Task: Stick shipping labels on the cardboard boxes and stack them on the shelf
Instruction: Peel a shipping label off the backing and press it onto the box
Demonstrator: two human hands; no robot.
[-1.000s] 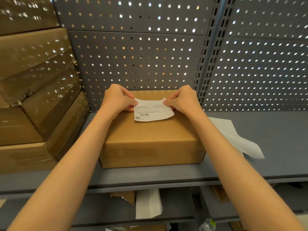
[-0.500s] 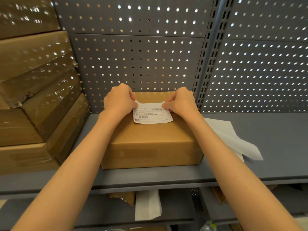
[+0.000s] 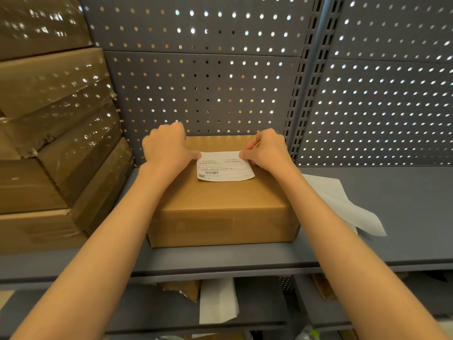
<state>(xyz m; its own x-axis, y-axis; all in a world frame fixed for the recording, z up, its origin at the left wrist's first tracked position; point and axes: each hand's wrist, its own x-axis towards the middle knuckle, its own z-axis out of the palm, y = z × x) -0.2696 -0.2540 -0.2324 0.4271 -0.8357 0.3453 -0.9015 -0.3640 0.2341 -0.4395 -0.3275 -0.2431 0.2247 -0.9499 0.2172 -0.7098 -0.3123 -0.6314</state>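
Grip: left hand (image 3: pixel 166 148), right hand (image 3: pixel 266 149) pinch label (image 3: pixel 224 166) on box (image 3: pixel 220 207) | stacked boxes (image 3: pixel 56 143) left | backing paper (image 3: pixel 343 204) right

A single head-worn wide-angle camera is looking forward and slightly down from close in front of the shelf (image 3: pixel 404 217), facing its perforated back panel (image 3: pixel 208 89) straight on. Both forearms are reaching away from the lens toward the cardboard box (image 3: pixel 220 212) sitting mid-frame. The lower shelf level (image 3: pixel 264 305) is showing along the near bottom edge.
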